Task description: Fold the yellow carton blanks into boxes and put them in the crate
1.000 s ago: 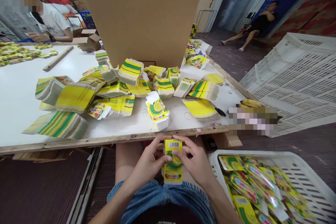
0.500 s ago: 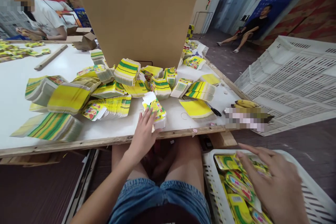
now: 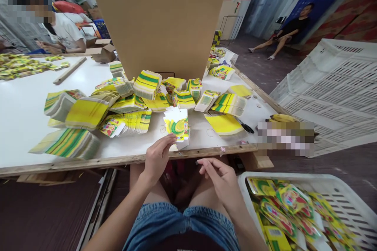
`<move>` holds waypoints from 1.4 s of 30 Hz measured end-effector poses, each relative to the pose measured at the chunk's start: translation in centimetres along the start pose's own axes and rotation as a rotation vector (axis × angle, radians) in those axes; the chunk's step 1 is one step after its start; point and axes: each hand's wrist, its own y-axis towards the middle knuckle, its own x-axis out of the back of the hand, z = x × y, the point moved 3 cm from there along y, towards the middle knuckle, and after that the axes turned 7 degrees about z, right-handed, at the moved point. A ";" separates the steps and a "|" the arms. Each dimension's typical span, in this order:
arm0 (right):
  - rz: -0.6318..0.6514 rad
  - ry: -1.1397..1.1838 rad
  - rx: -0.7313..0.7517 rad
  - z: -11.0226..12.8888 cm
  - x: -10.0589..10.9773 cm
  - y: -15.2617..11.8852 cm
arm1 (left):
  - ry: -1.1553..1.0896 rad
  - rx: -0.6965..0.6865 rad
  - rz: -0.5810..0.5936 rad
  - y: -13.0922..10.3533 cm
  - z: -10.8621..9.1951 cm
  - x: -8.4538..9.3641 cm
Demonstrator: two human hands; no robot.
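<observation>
At the table's front edge my left hand (image 3: 158,159) pinches the near edge of a yellow printed card (image 3: 177,126). That card lies on a small stack of cards (image 3: 180,114) with white faces showing. My right hand (image 3: 219,178) is above my right thigh, apart from the stack. Its thumb and fingers are drawn together, and whatever may be between the tips is too small to make out. Behind the stack lie bundles of yellow and green cards (image 3: 147,84). To the right of my lap, a white plastic basket (image 3: 319,176) holds many fruit-printed packets (image 3: 294,200).
A tall cardboard sheet (image 3: 159,19) stands behind the bundles. A black-handled tool (image 3: 247,127) and bananas (image 3: 282,118) lie at the right. White crates (image 3: 330,90) are stacked beyond. One person (image 3: 69,33) works at the far left; another (image 3: 294,27) sits at the back right.
My right hand has come from over the basket leftward to above my lap, its fingers drawn together. My left hand has gone from lying on the card to pinching its near edge.
</observation>
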 end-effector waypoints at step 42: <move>0.009 -0.117 -0.014 -1.7 -2.8 -1.8 | -1.143 0.694 0.127 -4.0 -1.5 -5.0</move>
